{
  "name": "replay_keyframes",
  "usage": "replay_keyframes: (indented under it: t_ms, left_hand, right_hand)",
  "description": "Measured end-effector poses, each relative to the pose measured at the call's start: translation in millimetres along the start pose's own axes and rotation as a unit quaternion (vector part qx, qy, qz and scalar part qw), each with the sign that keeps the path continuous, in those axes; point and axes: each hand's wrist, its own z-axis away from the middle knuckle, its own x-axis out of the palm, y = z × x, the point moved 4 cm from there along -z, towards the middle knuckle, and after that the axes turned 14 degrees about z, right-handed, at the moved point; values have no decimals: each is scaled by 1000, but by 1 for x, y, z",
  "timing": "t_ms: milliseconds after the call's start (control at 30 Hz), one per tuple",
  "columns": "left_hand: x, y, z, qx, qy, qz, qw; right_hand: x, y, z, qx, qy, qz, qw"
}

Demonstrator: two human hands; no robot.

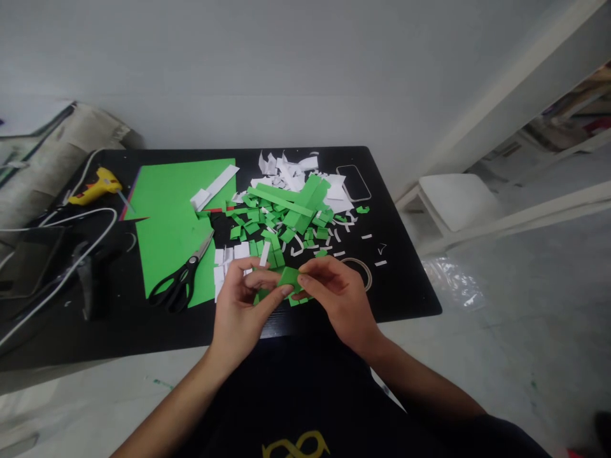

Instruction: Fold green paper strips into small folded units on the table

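My left hand (243, 299) and my right hand (334, 292) meet over the near edge of a black table (405, 280). Both pinch a small folded piece of green paper (289, 277) between thumb and fingers, left hand on its left side, right hand on its right. Just beyond them lies a heap of cut green paper pieces (281, 219) mixed with white paper scraps (291, 168). A few small white rectangles (224, 261) lie beside my left hand.
Black-handled scissors (181, 280) rest on a large green paper sheet (167, 222) at the left. A yellow glue gun (95, 186) with white cable sits at far left. A phone (353, 182) and a tape ring (360, 270) lie at right. A white stool (453, 200) stands beyond the table.
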Motion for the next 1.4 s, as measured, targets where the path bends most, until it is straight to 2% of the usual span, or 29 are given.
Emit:
replay_keyframes:
  t_ms: [133, 267, 367, 500, 600, 800, 1000, 1267, 1400]
  left_hand:
    - [-2, 12, 1, 47, -41, -37, 997]
    - [-3, 27, 4, 98, -84, -136, 982]
    - [0, 31, 7, 101, -126, -187, 969]
    - [5, 33, 11, 108, -147, -210, 961]
    - [8, 30, 13, 103, -150, -223, 958]
    - [7, 25, 12, 106, -112, -234, 960]
    - [10, 24, 10, 93, -124, -234, 960]
    - [6, 20, 9, 58, -116, -200, 971]
    - [5, 24, 8, 50, -123, -190, 973]
  right_hand:
    - [-2, -2, 1, -24, 27, 36, 999]
    - [-4, -3, 2, -44, 44, 74, 995]
    - [-4, -2, 2, -54, 43, 101, 992]
    - [-2, 0, 2, -71, 46, 115, 990]
    - [-1, 1, 1, -63, 41, 112, 991]
    - [0, 1, 2, -59, 32, 102, 993]
    - [-1, 1, 3, -84, 39, 97, 991]
    - [2, 0, 4, -57, 33, 5, 998]
    - [1, -4, 5, -52, 22, 13, 998]
